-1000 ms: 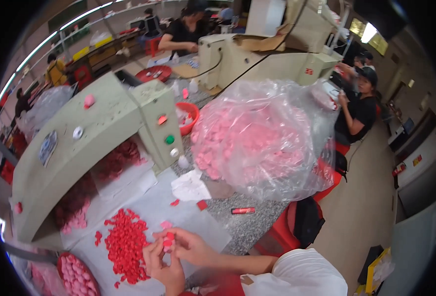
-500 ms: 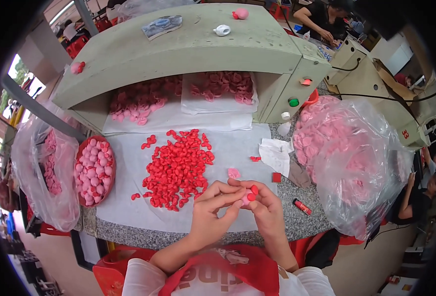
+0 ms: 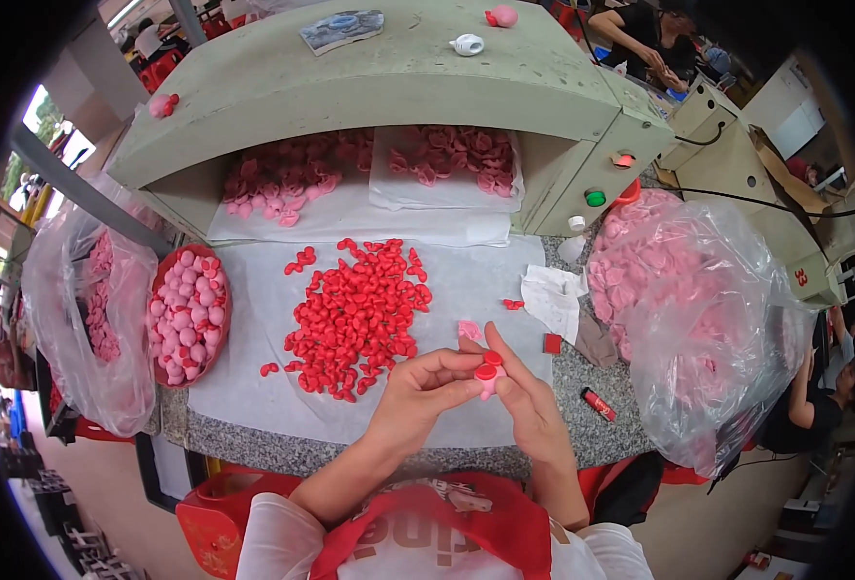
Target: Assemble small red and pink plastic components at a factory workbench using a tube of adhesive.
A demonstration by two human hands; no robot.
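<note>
A small pink piece with red caps is largely hidden inside the grip of the left hand and right hand, its shape too covered to tell. Pink parts lie half hidden under the green machine hood. The clear bag at left is cut off by the dark rim.

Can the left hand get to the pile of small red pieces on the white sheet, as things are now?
Probably yes. The pile of small red pieces lies uncovered on the white sheet, just ahead of the left hand, with nothing standing between them. However, that hand's fingers are busy on the small pink and red piece.
</note>
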